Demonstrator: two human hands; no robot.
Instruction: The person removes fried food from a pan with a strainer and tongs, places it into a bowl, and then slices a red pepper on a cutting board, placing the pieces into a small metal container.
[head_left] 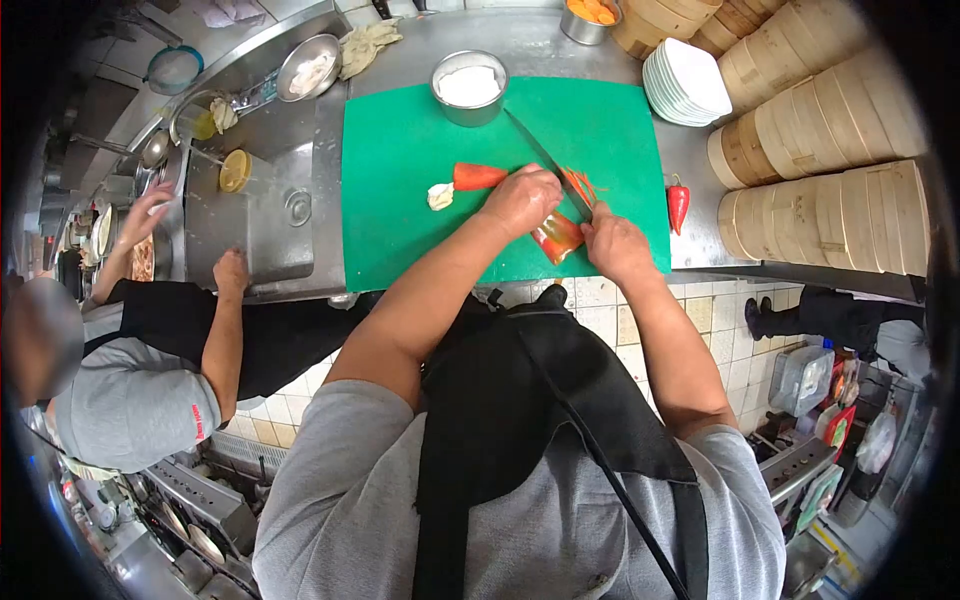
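Observation:
On the green cutting board, my right hand grips the handle of a kitchen knife, its blade pointing away and to the left. My left hand presses its curled fingers on an opened piece of red pepper, close beside the blade. Thin red strips lie just past the knife. Left of my left hand rest another red pepper piece and a pale pepper core. A metal container with white contents stands at the board's far edge.
A whole red pepper lies right of the board, near stacked white dishes and bamboo steamers. To the left is a metal sink with a yellow-lidded container. A co-worker stands there.

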